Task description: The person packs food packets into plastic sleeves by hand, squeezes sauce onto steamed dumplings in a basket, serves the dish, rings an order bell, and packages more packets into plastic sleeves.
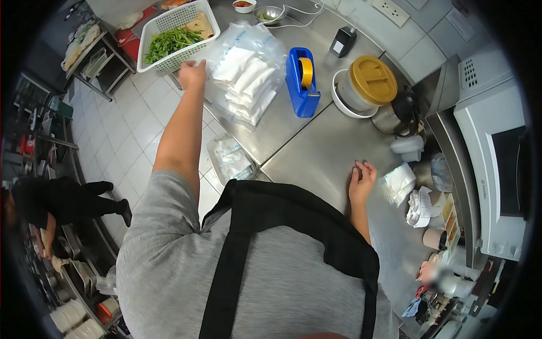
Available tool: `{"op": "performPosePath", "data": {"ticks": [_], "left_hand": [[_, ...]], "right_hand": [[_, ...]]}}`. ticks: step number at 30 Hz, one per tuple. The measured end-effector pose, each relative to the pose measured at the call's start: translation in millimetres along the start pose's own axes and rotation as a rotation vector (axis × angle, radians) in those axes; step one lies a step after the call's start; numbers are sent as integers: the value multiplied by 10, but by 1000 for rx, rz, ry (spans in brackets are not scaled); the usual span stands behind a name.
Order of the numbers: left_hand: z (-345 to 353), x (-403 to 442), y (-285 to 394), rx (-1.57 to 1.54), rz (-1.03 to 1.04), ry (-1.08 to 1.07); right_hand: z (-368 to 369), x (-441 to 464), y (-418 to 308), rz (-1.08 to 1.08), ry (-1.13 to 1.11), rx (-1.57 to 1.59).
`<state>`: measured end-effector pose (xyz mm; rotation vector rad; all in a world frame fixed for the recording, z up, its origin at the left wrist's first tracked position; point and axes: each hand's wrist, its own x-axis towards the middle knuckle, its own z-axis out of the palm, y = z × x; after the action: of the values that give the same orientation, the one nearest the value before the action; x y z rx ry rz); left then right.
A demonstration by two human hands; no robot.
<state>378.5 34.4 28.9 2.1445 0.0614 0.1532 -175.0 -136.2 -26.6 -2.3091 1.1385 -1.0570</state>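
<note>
Leafy greens [172, 45] in basket [169, 64], counter [307, 161] left end; plastic bags [245, 79] just right; then tape dispenser [296, 85]; lidded tub [371, 81] in bowl [344, 106] further right; microwave [488, 141] far right.

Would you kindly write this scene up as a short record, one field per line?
Left hand: fingers curled, beside the white perforated plastic basket; grip unclear
Right hand: fingers loosely bent, nothing visibly held
Basket contents: green leafy bunch, plus something tan
Right of basket: clear plastic bag holding white folded items
Next along: blue plastic tape dispenser with yellow roll
Surface: grey metal counter
</note>
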Motion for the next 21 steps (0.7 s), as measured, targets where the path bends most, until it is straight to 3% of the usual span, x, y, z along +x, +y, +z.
{"op": "performPosePath", "data": {"ticks": [3, 6, 8, 9, 12, 15, 16, 19, 21], "left_hand": [[-80, 39, -4, -18, 5, -104], [-141, -108, 163, -56, 563, -33], [-248, -487, 487, -382, 638, -346], [-124, -543, 503, -501, 773, -481], [-465, -1290, 902, -664, 752, -1077], [-660, -1842, 1042, -684, 651, -1646], [-573, -1965, 956, -627, 717, -1685], [-652, -2384, 936, -577, 654, -1979], [-674, -2492, 903, -569, 569, -2034]], "right_hand": [[-1, 10, -8, -21, -1, -55], [-18, 16, -51, -24, -21, -104], [-37, 31, -90, -12, -42, -124], [-48, 52, -146, 1, -58, -130], [-104, 241, -547, 8, -84, 63], [-384, 561, -1507, -207, -81, 167], [-483, 641, -1714, -332, -95, 136], [-711, 770, -1978, -606, -331, -162], [-743, 837, -1686, -564, -533, -139]]}}
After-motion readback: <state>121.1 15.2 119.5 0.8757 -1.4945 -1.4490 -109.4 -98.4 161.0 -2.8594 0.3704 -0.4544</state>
